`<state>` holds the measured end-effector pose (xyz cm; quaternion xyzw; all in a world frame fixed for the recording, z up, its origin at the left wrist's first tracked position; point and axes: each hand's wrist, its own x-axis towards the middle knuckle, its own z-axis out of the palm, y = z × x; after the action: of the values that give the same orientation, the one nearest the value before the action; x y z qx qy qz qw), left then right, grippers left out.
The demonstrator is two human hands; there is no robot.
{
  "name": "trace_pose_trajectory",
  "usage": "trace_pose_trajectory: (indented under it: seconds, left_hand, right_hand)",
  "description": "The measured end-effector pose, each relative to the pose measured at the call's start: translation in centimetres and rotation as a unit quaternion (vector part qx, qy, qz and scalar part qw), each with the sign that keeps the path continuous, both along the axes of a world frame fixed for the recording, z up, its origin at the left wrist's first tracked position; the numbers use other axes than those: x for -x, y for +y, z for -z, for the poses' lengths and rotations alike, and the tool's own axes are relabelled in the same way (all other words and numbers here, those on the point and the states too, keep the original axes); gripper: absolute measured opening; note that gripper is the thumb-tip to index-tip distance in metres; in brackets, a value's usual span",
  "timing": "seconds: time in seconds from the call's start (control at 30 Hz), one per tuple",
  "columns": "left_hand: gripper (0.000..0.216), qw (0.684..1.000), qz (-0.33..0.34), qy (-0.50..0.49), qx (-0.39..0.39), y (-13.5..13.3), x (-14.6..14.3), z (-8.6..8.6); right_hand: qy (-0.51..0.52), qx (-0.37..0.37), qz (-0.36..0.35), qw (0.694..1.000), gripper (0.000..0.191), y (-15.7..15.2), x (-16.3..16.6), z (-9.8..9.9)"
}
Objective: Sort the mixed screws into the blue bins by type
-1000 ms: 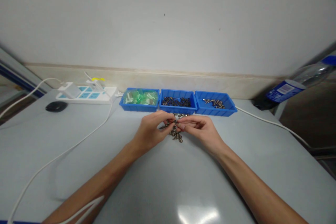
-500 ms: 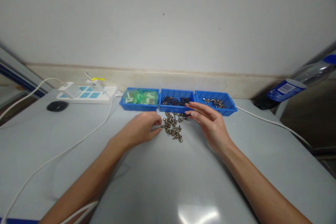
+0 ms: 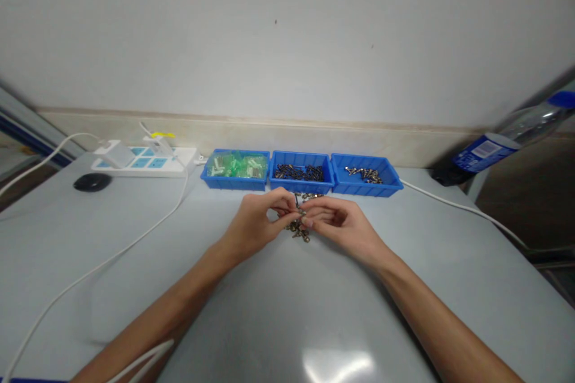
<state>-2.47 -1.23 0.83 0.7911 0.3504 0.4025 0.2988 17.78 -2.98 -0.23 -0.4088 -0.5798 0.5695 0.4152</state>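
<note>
Before the middle bin [image 3: 302,187], your left hand [image 3: 256,224] and right hand [image 3: 348,224] pinch a tiny metal part [image 3: 302,213] (finished or not, unclear); a loose pile [image 3: 297,231] remains.

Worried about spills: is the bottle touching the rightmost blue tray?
Apart. The head view shows grey tabletop between the bottle and the rightmost blue tray.

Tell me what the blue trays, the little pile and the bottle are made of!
Blue trays: probably plastic, slightly glossy, with ribbed walls. Little pile: likely metal, from its dull brassy glint. Bottle: probably smooth, clear plastic, see-through above its label.
</note>
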Motion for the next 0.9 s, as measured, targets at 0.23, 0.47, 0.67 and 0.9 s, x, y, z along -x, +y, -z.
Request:
trace_pose_trajectory:
  seconds: [0.23,0.47,0.67,0.9]
  left_hand:
    - [0.004,0.993,0.001,0.104,-0.049,0.6,0.7,-0.1]
    - [0.017,0.953,0.035,0.279,-0.116,2.1,2.3,1.1]
    - [0.014,0.948,0.043,0.289,-0.123,2.0,1.5,1.8]
    - [0.012,0.947,0.05,0.287,-0.134,1.8,1.6,1.1]
  right_hand:
    - [0.041,-0.007,0.094,0.995,0.026,0.6,-0.6,0.0]
    - [0.092,-0.095,0.361,0.923,0.04,1.7,-2.4,0.3]
    - [0.061,-0.066,0.285,0.954,0.026,1.2,-1.4,0.3]
    - [-0.03,-0.071,0.17,0.982,0.02,0.6,0.1,0.7]
